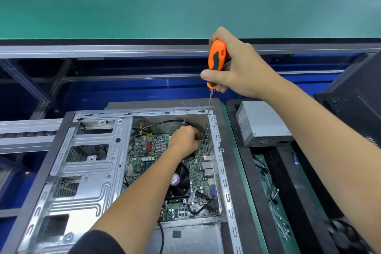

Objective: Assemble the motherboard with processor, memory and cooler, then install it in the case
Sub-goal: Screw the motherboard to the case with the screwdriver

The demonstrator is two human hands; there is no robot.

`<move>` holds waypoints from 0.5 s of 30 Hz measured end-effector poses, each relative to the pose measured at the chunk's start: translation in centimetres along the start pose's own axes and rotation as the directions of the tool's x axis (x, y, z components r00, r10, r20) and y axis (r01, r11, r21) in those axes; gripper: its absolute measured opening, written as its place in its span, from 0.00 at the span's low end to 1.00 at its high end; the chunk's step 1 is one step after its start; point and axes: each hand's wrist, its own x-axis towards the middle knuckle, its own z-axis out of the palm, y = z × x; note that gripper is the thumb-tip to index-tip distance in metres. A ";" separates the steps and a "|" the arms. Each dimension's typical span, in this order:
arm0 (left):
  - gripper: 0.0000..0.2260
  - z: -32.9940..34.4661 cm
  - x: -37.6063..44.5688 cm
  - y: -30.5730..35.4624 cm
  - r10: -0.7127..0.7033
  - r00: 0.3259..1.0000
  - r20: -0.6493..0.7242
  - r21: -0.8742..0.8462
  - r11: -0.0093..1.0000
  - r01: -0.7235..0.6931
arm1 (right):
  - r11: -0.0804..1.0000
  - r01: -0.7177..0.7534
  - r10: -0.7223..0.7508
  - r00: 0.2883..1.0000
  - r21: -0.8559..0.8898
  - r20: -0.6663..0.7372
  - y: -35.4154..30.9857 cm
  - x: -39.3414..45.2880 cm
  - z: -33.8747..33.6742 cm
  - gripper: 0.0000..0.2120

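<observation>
The green motherboard (pixel 148 150) lies inside the open silver case (pixel 88 171), with its black cooler fan (pixel 181 179) mounted near the middle. My right hand (pixel 233 66) grips an orange and black screwdriver (pixel 216 60) held upright. Its thin shaft reaches down to the board's far right corner by the case's rear wall. My left hand (pixel 185 142) is down inside the case at that same corner, its fingers curled and pinching something small beside the screwdriver tip. What it pinches is hidden.
A grey power supply (pixel 261 123) lies on a black tray (pixel 288 202) to the right, with loose white cable ties (pixel 278 218) in it. A black panel (pixel 358 97) leans at far right. A green conveyor belt (pixel 165 6) runs across behind the case.
</observation>
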 end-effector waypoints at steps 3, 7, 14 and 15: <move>0.07 0.0 0.1 -0.2 -0.023 1.000 -0.007 -0.049 0.999 0.023 | 1.000 0.005 -0.006 0.999 -0.013 -0.035 0.1 -0.1 0.2 0.17; 0.08 0.3 0.1 0.3 0.035 0.999 0.003 0.019 0.999 -0.035 | 1.000 0.007 -0.008 0.999 -0.021 -0.043 0.2 -0.2 0.2 0.17; 0.06 0.7 0.4 0.8 0.102 0.995 0.014 0.160 0.982 -0.103 | 0.999 0.016 -0.018 0.999 -0.040 -0.051 0.2 -0.5 0.5 0.18; 0.06 0.7 0.4 0.8 0.104 0.995 0.009 0.162 0.981 -0.104 | 0.999 0.021 -0.024 0.998 -0.045 -0.052 0.2 -0.5 0.4 0.18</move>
